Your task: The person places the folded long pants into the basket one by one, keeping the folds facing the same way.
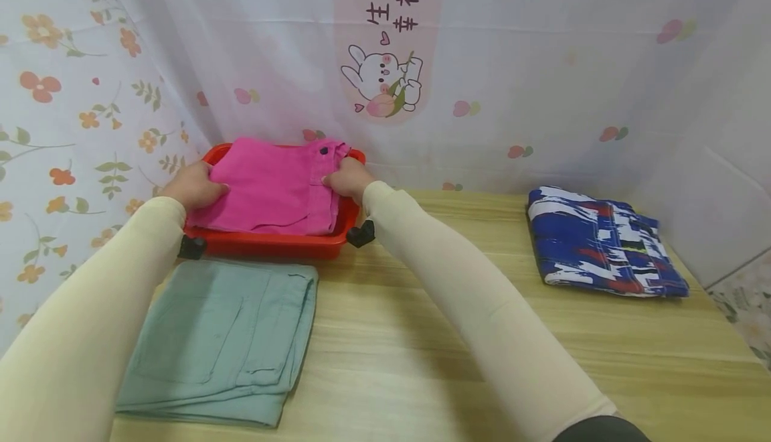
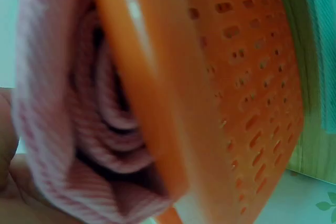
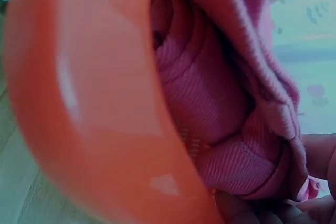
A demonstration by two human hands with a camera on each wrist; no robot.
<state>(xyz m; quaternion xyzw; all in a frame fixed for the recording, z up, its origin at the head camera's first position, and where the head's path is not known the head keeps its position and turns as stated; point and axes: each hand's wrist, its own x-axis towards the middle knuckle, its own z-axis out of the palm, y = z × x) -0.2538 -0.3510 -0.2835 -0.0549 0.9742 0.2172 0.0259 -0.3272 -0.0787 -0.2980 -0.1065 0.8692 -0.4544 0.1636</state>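
Folded pink pants, with a dark button at the waistband, lie in a red plastic basket at the back left of the table. My left hand grips their left edge, thumb on top. At the waistband end, my right hand pinches the right edge. The left wrist view shows rolled layers of the pink cloth beside the basket's perforated wall. In the right wrist view, fingers hold the lower layers close to the basket's rim.
Folded pale green pants lie on the wooden table in front of the basket. At the right lies a folded blue, white and red patterned garment. A printed curtain hangs behind the table, and a floral one at the left.
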